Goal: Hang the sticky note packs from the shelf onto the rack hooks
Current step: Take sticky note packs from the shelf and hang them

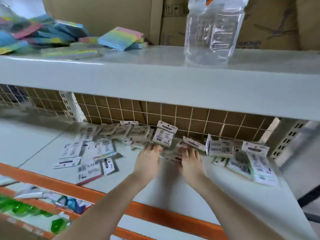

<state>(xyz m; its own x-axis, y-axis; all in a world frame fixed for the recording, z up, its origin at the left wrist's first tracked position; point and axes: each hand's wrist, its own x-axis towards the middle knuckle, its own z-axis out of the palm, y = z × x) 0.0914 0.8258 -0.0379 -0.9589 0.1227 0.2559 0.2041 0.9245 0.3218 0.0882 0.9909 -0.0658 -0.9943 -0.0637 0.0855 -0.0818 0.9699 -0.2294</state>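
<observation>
While both hands [170, 160] reach in, grip unclear, a pack [164, 135] stands upright, header upward.

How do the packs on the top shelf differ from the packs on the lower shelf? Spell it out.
The top-shelf packs show pastel bands of blue, pink, yellow and green; the lower-shelf packs show mostly white printed backs with dark text. The top-shelf packs lie heaped at the left, away from both hands; the lower-shelf packs are scattered along the wire grid, and the left hand and right hand reach among them. Both groups lie loose, none on a hook.
</observation>
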